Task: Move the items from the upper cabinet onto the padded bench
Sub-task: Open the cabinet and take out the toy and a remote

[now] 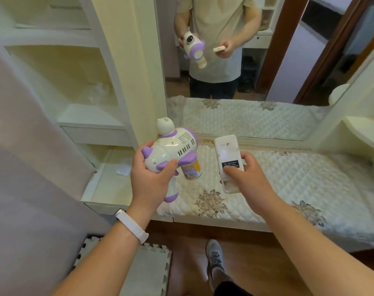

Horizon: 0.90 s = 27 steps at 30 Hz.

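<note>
Mid-transfer: both items are hanging in the air over the bench [288,178], neither one resting on it yet. Left hand [152,176] is gripping the bubble toy [175,146] around its rear body. Right hand [246,176] is holding the white remote [227,154], thumb pressing on its label. Upper cabinet isn't showing, so can't tell what's remaining there. Toy's body is running diagonally, muzzle facing the mirror [288,60], handle and bottle hanging toward the bench. Remote's long axis is pointing away from the person, back face up.
</note>
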Tool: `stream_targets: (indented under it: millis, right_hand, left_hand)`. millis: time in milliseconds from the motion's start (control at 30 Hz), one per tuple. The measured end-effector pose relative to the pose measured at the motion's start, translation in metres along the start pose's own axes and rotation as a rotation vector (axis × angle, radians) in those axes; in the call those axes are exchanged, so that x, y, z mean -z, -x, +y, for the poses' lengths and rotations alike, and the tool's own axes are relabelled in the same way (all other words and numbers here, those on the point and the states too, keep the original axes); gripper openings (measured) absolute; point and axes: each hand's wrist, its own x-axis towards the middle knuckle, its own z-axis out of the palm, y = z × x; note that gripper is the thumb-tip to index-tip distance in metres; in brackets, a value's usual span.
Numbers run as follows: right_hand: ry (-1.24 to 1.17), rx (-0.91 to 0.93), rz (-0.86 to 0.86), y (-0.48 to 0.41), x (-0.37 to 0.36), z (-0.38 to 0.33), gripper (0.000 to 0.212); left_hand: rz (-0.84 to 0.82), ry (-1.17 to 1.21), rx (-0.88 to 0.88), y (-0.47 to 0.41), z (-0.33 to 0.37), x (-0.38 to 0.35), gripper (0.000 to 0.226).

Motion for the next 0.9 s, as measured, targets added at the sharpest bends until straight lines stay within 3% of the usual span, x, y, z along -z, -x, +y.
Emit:
stream_targets:
  millis: [467,600,900]
  right_hand:
    - [0.067,-0.14,-0.188,-0.195,0.02,0.034,0.031]
    - [0.082,-0.225,-0.246,-0.227,0.018,0.047,0.033]
    - [0.171,-0.387,-0.315,-0.275,0.002,0.086,0.034]
  left_hand:
    - [0.186,-0.168,0.218,-0.106,-0.061,-0.099,0.047]
    - [0.282,-0.194,0.268,-0.121,-0.081,-0.109,0.04]
    - [0.337,-0.218,0.426,-0.158,-0.143,-0.117,0.041]
